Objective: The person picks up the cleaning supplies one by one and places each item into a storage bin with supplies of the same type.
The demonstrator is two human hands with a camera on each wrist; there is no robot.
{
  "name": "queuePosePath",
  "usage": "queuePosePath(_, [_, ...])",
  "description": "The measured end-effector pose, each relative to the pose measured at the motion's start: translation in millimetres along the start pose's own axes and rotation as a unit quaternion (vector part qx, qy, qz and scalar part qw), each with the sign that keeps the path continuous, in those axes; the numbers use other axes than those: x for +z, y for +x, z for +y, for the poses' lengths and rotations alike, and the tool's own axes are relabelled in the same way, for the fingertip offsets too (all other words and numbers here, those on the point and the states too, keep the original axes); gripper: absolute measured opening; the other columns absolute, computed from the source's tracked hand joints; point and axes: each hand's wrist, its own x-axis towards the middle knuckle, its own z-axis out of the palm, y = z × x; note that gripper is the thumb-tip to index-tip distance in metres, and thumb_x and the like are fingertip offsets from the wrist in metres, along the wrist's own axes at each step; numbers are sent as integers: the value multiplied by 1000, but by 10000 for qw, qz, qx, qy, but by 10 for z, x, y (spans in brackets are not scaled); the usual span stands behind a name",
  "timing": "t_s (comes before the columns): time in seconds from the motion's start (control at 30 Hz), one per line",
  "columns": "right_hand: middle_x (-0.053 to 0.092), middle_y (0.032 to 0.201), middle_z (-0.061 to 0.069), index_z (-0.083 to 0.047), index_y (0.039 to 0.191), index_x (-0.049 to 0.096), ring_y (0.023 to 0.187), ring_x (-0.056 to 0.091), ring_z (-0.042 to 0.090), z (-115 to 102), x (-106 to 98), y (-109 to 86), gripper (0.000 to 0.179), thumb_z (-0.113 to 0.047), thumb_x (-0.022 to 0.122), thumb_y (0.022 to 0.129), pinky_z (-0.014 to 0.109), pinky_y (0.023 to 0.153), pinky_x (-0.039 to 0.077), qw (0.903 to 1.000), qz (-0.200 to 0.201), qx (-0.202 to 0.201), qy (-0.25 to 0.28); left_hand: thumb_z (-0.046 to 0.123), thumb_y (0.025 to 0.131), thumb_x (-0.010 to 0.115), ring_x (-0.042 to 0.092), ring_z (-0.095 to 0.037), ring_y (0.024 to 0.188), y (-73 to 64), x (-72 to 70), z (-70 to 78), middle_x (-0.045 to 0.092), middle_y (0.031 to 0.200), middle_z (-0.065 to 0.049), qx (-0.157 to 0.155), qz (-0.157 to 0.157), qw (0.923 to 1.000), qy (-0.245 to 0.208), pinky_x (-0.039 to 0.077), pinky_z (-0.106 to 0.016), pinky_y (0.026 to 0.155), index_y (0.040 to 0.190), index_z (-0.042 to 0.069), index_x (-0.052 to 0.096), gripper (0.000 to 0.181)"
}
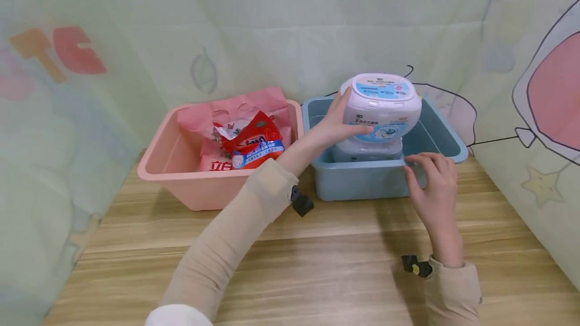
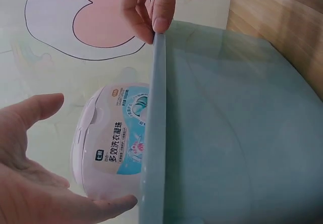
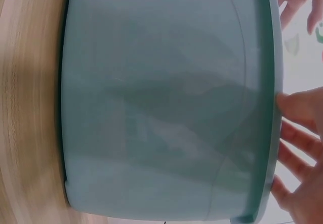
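A lavender-white tub of laundry pods (image 1: 382, 109) stands in the blue storage bin (image 1: 362, 182), above a second, paler tub (image 1: 369, 149) low behind the front wall. At its left side is my left hand (image 1: 333, 127), fingers spread and thumb across the front label. In the left wrist view, that hand (image 2: 30, 173) is relaxed, with thumb and fingers apart and the tub (image 2: 113, 148) just beyond. My right hand (image 1: 435, 190) pinches the bin's front rim near its right end. The right wrist view has the thumb at the rim (image 3: 277, 72), fingers behind it.
To the left stands a pink storage bin (image 1: 156, 175) holding a pink bag (image 1: 254, 99) and a red-and-blue packet (image 1: 258, 142). Both bins sit on a wood-grain table (image 1: 326, 275). A patterned cloth (image 1: 226, 24) hangs behind and along the sides.
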Motion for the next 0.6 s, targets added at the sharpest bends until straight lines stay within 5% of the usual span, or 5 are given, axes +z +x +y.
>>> queuePosePath(0.6, [62, 102, 21, 3, 100, 67, 97, 50, 38, -145, 47, 50, 17, -6, 69, 86, 58, 99, 30, 9996, 192, -222, -50, 34, 90, 63, 2, -17, 151, -559, -154, -145, -1, 163, 10, 169, -151, 9995, 210, 24, -57, 117, 153, 39, -3, 91])
